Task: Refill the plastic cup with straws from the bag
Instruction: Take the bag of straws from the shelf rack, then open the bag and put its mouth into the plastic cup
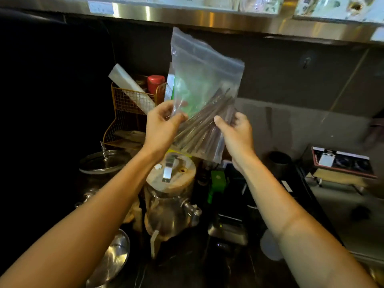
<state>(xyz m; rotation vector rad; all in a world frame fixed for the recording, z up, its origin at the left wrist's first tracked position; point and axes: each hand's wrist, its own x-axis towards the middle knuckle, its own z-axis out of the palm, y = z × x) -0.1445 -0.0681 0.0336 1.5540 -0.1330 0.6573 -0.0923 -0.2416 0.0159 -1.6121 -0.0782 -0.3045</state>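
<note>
A clear zip bag [204,69] is held up in front of me above the counter, its zip end pointing up. A bundle of dark brown straws [204,125] lies slanted in its lower half. My left hand [161,126] pinches the bag's lower left side. My right hand [236,129] grips its lower right side over the straws. I cannot make out a plastic cup for the straws with certainty.
Below the bag stands a glass jar with a wooden lid and a tap [171,192]. An orange wire basket [128,107] with a red-capped container [155,82] is behind on the left. A steel shelf edge [207,19] runs overhead. A metal lid [113,258] lies at lower left.
</note>
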